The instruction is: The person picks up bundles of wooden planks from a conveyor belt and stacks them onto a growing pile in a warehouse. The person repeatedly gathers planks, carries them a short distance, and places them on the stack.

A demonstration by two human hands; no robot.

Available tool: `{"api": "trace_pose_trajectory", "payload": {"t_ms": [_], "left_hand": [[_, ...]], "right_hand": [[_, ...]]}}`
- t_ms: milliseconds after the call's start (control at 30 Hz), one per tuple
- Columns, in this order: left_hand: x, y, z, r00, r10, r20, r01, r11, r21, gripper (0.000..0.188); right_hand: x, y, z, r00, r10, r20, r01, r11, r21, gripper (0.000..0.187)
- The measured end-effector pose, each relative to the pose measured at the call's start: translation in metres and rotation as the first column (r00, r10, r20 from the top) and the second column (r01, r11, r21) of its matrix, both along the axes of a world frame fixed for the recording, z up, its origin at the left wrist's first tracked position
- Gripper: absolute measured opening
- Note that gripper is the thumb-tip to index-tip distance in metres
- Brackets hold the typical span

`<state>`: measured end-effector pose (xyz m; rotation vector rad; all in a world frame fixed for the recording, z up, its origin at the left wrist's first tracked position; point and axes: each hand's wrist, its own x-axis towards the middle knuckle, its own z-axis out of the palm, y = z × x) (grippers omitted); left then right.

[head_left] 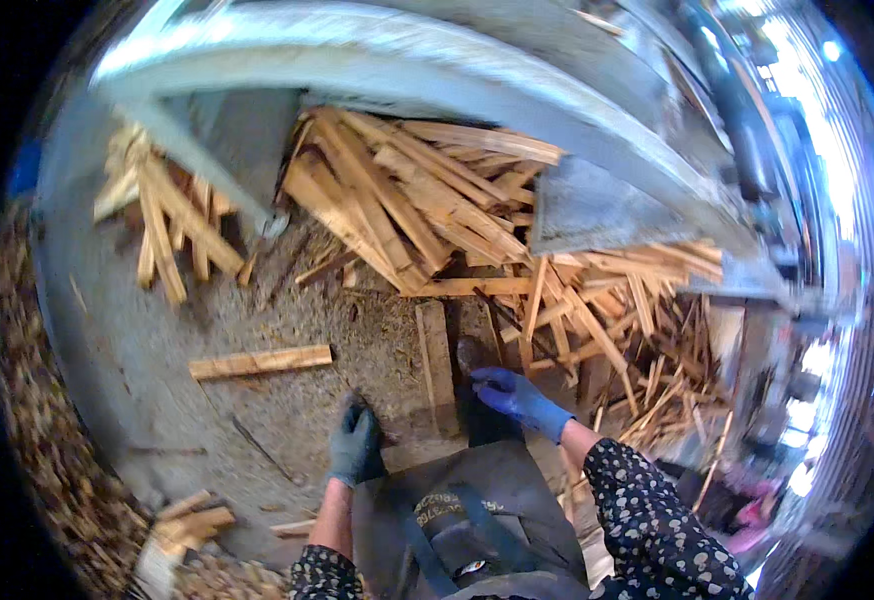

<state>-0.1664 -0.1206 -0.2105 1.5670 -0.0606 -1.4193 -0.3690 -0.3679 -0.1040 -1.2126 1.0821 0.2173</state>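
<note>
My left hand [356, 443], in a dark grey-green glove, hangs in front of the apron [457, 480], its fingers curled and nothing visible in them. A loose wooden plank [261, 362] lies on the floor to its upper left. My right hand [519, 396], in a blue glove, is held over my leg, its fingers loosely apart and reaching left, with nothing seen between them. Beyond the hands, a big pile of split boards [407, 200] lies under a grey metal frame [377, 65]. An upright-looking board [436, 365] is between the two hands.
More wood strips [597, 320] are heaped at the right, with thin sticks farther down. A smaller bundle of boards [177, 215] stands at the far left. Wood pieces [192, 525] lie at the lower left. Chips cover the concrete floor [287, 300]. The metal frame overhangs the pile.
</note>
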Motion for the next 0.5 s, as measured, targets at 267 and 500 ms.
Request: {"api": "trace_pose_trajectory", "payload": {"t_ms": [267,500], "left_hand": [[0.015,-0.099,-0.071,0.859,0.473,-0.195,-0.476,0.879,0.032,0.044],[0.052,-0.227,-0.156,0.945,0.318,-0.081,-0.315,0.948,0.047,0.055]], "right_hand": [[-0.027,-0.165,-0.186,0.862,-0.501,0.071,0.476,0.851,0.223,0.045],[0.017,-0.314,-0.232,0.801,0.376,-0.466,-0.598,0.474,-0.646,0.074]]}}
